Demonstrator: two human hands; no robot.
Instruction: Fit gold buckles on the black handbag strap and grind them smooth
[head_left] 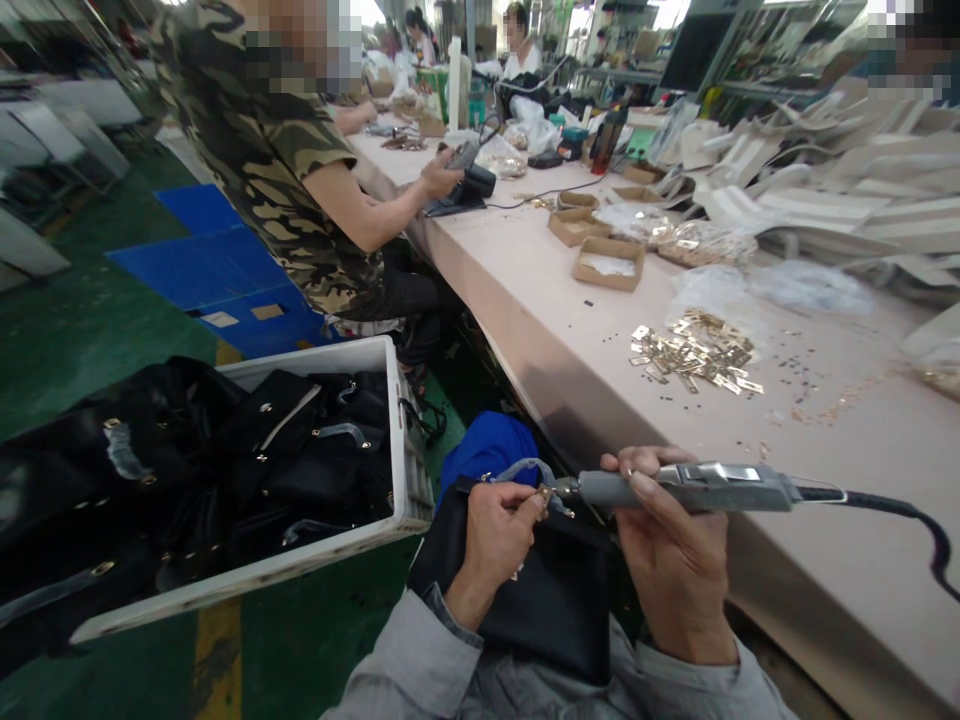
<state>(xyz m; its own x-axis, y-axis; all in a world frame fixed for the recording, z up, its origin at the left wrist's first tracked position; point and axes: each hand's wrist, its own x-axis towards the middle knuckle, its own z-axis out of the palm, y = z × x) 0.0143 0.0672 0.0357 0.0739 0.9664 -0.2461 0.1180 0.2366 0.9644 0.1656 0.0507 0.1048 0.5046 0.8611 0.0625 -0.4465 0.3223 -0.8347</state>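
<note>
My right hand (671,560) is wrapped round a grey electric screwdriver (724,488), held level with its cable running off to the right. The tool's tip points left and meets a small gold metal fitting (545,493). My left hand (499,540) pinches this fitting between thumb and forefinger. Across my lap lies a black handbag (562,590), its top edge beneath my left hand. A clear-wrapped handle (525,466) arches just behind the fitting. Whether a screw sits at the screwdriver's tip is too small to tell.
At left stands a white crate (397,440) full of black bags (285,430). The worktable (525,290) carries a pile of gold plates (697,350), small cardboard boxes (609,265) and pale strips (840,190). A co-worker in camouflage (277,160) works at the table's far-left edge.
</note>
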